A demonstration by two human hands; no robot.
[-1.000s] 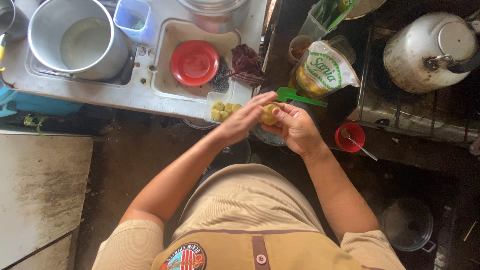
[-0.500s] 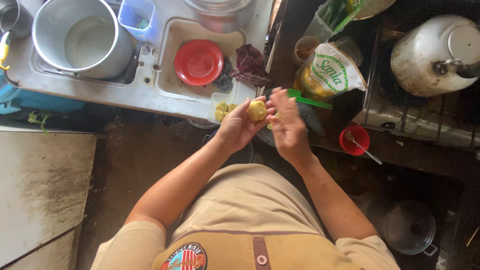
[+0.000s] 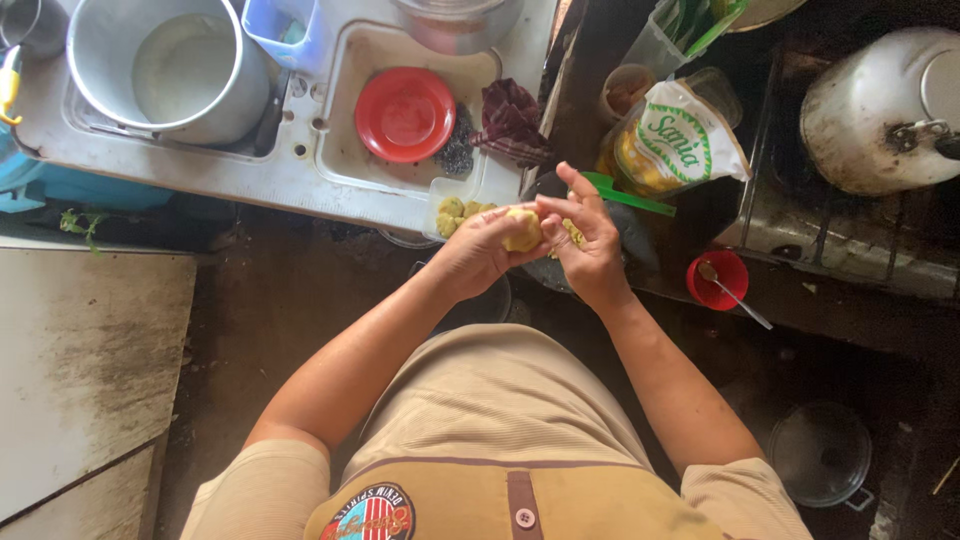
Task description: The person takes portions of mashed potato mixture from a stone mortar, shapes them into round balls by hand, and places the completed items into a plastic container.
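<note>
My left hand (image 3: 478, 255) cups a small yellow lump of dough (image 3: 522, 231), and the fingers of my right hand (image 3: 585, 240) press against it from the right. Both hands meet above a dark bowl (image 3: 630, 235) with more yellow dough in it. A small clear tub (image 3: 447, 205) with several shaped yellow pieces stands just left of my hands, at the sink's edge. A green spatula (image 3: 625, 195) lies across the bowl behind my right hand.
A white sink unit (image 3: 300, 165) holds a red plate (image 3: 405, 113), a dark red cloth (image 3: 512, 118) and a big metal pot (image 3: 170, 65). A bag of oil (image 3: 675, 135), a red cup with a spoon (image 3: 717, 280) and a large kettle (image 3: 880, 105) stand on the right.
My hands have kept turning and pressing the dough lump; the right hand's fingers now lie more over its right side. The view has shifted slightly.
</note>
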